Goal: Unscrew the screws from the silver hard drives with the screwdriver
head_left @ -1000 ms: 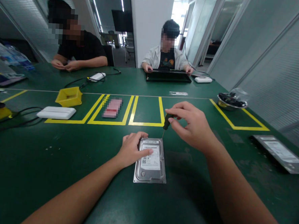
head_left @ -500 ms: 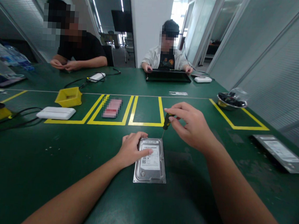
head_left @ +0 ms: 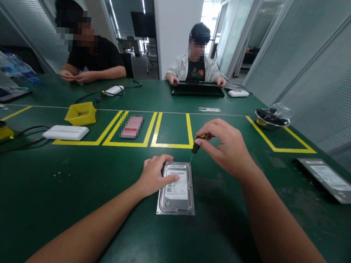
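A silver hard drive [head_left: 177, 195] with a white label lies flat on the green table [head_left: 71, 188] in front of me. My left hand [head_left: 155, 178] rests on its left edge, fingers spread over the label. My right hand [head_left: 226, 148] pinches the black and yellow handle of a small screwdriver [head_left: 196, 145], held upright. Its thin tip touches the drive's far right corner.
Yellow tape boxes mark the table beyond the drive. To the left are a yellow tray [head_left: 80, 113], a white flat box [head_left: 66, 132] and cables. A metal bowl [head_left: 272, 118] and another hard drive [head_left: 328, 179] are at the right. Two people sit at the far side, one at a laptop [head_left: 197, 89].
My right hand's fingers have shifted slightly on the screwdriver handle, as in twisting it. The left hand and the drive have not moved.
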`<control>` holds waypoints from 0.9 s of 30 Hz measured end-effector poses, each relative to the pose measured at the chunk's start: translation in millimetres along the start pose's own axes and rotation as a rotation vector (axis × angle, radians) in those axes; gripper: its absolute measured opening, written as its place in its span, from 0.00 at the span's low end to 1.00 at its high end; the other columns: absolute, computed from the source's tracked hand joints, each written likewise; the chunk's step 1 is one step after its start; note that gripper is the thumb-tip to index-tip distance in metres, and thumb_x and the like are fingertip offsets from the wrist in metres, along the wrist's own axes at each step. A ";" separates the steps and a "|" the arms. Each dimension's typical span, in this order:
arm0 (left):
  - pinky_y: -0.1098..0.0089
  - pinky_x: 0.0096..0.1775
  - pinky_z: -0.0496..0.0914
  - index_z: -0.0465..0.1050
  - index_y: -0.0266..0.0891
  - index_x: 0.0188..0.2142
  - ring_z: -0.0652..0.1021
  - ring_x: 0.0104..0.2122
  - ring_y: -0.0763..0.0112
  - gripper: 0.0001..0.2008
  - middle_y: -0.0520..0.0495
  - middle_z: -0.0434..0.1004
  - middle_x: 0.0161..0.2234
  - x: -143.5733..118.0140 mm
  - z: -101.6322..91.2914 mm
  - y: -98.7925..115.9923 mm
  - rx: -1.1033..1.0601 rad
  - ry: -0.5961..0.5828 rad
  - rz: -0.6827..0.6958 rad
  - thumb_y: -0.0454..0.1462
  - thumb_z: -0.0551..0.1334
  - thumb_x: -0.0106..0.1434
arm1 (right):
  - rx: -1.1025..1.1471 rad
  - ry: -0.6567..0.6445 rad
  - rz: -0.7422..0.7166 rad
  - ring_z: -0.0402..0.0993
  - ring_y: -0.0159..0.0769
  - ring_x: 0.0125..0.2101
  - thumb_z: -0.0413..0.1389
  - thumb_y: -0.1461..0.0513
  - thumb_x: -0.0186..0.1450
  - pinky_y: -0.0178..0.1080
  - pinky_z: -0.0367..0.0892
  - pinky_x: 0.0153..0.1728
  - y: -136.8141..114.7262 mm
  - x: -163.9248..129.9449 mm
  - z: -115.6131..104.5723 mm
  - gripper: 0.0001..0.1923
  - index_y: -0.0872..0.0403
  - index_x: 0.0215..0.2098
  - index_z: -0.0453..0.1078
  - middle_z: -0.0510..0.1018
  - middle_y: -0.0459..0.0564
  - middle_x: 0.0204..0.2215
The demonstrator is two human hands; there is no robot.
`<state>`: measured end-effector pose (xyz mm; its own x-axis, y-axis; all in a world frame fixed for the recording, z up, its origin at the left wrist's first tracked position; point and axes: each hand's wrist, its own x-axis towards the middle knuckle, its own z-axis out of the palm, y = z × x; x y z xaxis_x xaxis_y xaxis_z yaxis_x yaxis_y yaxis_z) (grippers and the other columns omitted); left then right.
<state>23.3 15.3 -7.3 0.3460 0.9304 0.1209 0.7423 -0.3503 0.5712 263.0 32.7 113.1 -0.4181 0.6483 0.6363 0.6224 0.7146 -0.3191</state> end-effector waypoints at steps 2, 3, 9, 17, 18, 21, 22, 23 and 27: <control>0.56 0.50 0.57 0.66 0.47 0.52 0.72 0.49 0.55 0.27 0.49 0.75 0.49 -0.3 0.2 -0.3 -0.003 0.001 0.001 0.54 0.66 0.57 | -0.006 0.001 -0.014 0.73 0.34 0.36 0.59 0.67 0.62 0.37 0.70 0.38 0.5 0.2 -0.4 0.03 0.56 0.36 0.73 0.76 0.50 0.35; 0.56 0.50 0.57 0.65 0.47 0.52 0.71 0.49 0.55 0.27 0.49 0.75 0.49 -0.3 0.3 -0.5 -0.005 0.001 0.002 0.54 0.66 0.57 | -0.009 0.003 -0.028 0.73 0.35 0.37 0.58 0.68 0.62 0.37 0.70 0.40 1.2 0.0 -0.4 0.04 0.56 0.37 0.73 0.77 0.50 0.36; 0.56 0.50 0.57 0.65 0.47 0.52 0.72 0.49 0.56 0.27 0.49 0.75 0.49 0.4 0.6 -0.8 -0.009 0.001 0.006 0.54 0.66 0.57 | 0.005 0.013 -0.059 0.75 0.38 0.45 0.56 0.71 0.62 0.41 0.69 0.49 4.8 -2.1 1.6 0.12 0.57 0.43 0.75 0.79 0.51 0.43; 0.56 0.50 0.57 0.65 0.47 0.52 0.71 0.49 0.55 0.27 0.49 0.74 0.50 0.1 -0.2 -0.3 -0.009 -0.006 0.000 0.54 0.65 0.57 | 0.000 0.033 -0.029 0.73 0.35 0.38 0.58 0.68 0.62 0.37 0.70 0.38 0.5 0.3 0.9 0.06 0.57 0.38 0.75 0.76 0.51 0.38; 0.56 0.50 0.57 0.65 0.47 0.52 0.71 0.49 0.55 0.27 0.49 0.74 0.50 0.0 -0.4 -0.2 -0.007 -0.005 0.000 0.54 0.65 0.57 | 0.000 0.028 -0.033 0.73 0.35 0.37 0.59 0.68 0.62 0.38 0.70 0.38 0.8 0.4 0.7 0.05 0.57 0.37 0.75 0.77 0.51 0.37; 0.56 0.50 0.57 0.66 0.47 0.52 0.71 0.49 0.55 0.27 0.49 0.75 0.50 0.3 -0.3 -0.5 -0.001 -0.002 0.001 0.54 0.65 0.57 | -0.002 0.030 -0.059 0.74 0.36 0.38 0.59 0.68 0.62 0.39 0.70 0.41 3.0 -0.2 0.8 0.04 0.57 0.36 0.73 0.78 0.50 0.37; 0.56 0.50 0.57 0.66 0.47 0.52 0.72 0.49 0.55 0.27 0.49 0.75 0.50 0.5 -0.1 -0.7 0.000 -0.002 0.002 0.54 0.65 0.57 | -0.003 0.033 -0.063 0.75 0.36 0.39 0.58 0.69 0.62 0.39 0.70 0.42 3.9 -0.7 1.0 0.05 0.57 0.37 0.73 0.79 0.50 0.38; 0.56 0.50 0.57 0.66 0.47 0.52 0.72 0.49 0.55 0.27 0.49 0.75 0.50 0.7 0.2 -1.0 0.001 -0.002 0.002 0.54 0.65 0.57 | -0.007 0.036 -0.063 0.75 0.37 0.41 0.58 0.69 0.62 0.40 0.70 0.44 4.7 -1.3 1.2 0.06 0.57 0.38 0.73 0.79 0.50 0.39; 0.56 0.50 0.58 0.65 0.47 0.52 0.72 0.49 0.55 0.28 0.48 0.75 0.49 0.8 1.2 -1.7 0.006 0.001 0.005 0.54 0.66 0.57 | -0.014 0.023 -0.045 0.76 0.39 0.44 0.56 0.69 0.63 0.42 0.70 0.48 5.6 -3.2 2.0 0.10 0.57 0.42 0.74 0.80 0.50 0.43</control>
<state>23.0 16.6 -9.1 0.3491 0.9288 0.1242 0.7440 -0.3553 0.5659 266.5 35.1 107.9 -0.4305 0.6096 0.6657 0.6129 0.7388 -0.2802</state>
